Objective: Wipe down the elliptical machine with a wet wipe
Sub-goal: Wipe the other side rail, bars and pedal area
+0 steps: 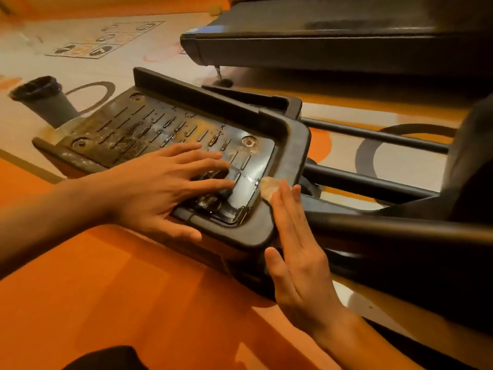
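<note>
Wiping the pedal (pixel 170 124) rim
Right hand (pixel 296 252), fingers straight, presses the wipe (pixel 268 186) on the right rim; left hand (pixel 160 188) lies flat inside.

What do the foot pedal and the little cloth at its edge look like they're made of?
Foot pedal: likely hard moulded plastic, black; its slotted tread shines wet and shows pale grime, while the raised rim looks matte, perhaps rubbery. Cloth: thin, pale, crumpled and slightly translucent, probably a damp non-woven wipe.
</note>
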Tool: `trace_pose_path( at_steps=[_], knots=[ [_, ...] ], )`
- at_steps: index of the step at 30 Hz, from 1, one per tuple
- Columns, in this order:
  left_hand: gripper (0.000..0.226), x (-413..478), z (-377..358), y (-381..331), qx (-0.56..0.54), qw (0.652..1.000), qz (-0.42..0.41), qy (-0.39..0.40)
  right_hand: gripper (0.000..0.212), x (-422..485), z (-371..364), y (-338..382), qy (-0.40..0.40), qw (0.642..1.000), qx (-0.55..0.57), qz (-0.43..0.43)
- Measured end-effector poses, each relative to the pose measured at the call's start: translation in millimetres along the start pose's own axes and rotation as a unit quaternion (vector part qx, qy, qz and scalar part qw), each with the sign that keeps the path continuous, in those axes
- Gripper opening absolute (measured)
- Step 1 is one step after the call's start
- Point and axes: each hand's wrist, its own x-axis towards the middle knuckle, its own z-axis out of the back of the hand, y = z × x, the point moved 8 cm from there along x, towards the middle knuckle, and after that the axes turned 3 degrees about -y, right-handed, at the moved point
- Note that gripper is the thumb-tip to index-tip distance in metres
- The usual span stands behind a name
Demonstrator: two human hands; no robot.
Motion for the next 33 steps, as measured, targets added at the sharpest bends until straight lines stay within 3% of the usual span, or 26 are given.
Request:
trace_pose_path(
  at_steps=[5, 8, 13, 20, 24, 30, 33],
  knots=[
    [0.112, -0.5, -4.7, 2.7, 0.014, 0.999, 0.041, -0.032, 0.081, 49.7, 7.9, -6.1, 0.002, 0.993, -0.008, -0.116],
    [0.109, 2.1, 0.1, 5.5, -0.005, 0.998, 0.035, -0.048, 0.068, 79.5, 11.6, -13.1, 0.014, 0.984, -0.087, -0.157],
    [0.121, 0.5, -7.1, 4.1, -0.053, 0.995, 0.051, 0.06, 0.05, 93.6, 13.2, -5.0, -0.017, 0.962, -0.067, -0.265],
    [0.116, 0.0, -13.2, 0.5, -0.081, 0.996, 0.024, 0.026, 0.064, 3.1, -21.1, 55.4, -0.07, 0.952, -0.103, -0.28],
    [0.116, -0.9, -8.5, 0.6, -0.093, 0.995, 0.028, 0.007, 0.081, 12.2, -20.4, 61.1, -0.083, 0.94, -0.141, -0.299],
    [0.116, -2.2, -0.8, -0.2, -0.066, 0.996, 0.047, -0.023, 0.051, 84.1, 10.0, 8.2, -0.044, 0.949, -0.123, -0.288],
    [0.116, 0.1, 0.3, 1.3, -0.063, 0.996, 0.055, -0.031, 0.046, 119.9, 17.3, -11.3, -0.027, 0.952, -0.114, -0.282]
  ],
)
